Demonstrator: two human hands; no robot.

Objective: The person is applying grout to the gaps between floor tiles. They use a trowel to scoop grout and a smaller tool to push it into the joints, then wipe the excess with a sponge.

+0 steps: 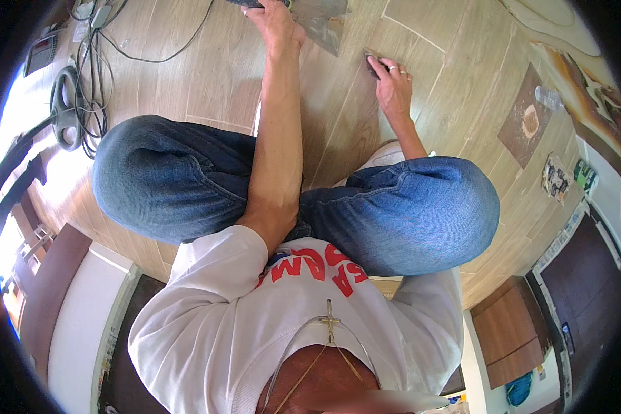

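Observation:
Stretched far ahead, my left hand (pixel 274 24) is closed round a dark object (pixel 252 3), cut off by the upper picture edge, so its kind does not show. Right beside this hand lies a flat, smeared grey-brown sheet or plate (pixel 322 26). My right hand (pixel 395 90) is low over the wood-look floor (pixel 338 103). Its thumb and fingers grip a small dark, flat-edged piece (pixel 371 61), mostly covered by the fingers. The piece appears to touch the floor near a seam between planks.
A brown square board (pixel 514 134) with a beige powder patch (pixel 530 121) and a clear plastic cup (pixel 548 98) lies at right. Beyond it are crumpled packets (pixel 555 178). Looped cables (pixel 90 90) and a grey oval-framed object (pixel 65 108) are at left. My bent knees (pixel 162 183) flank my arms.

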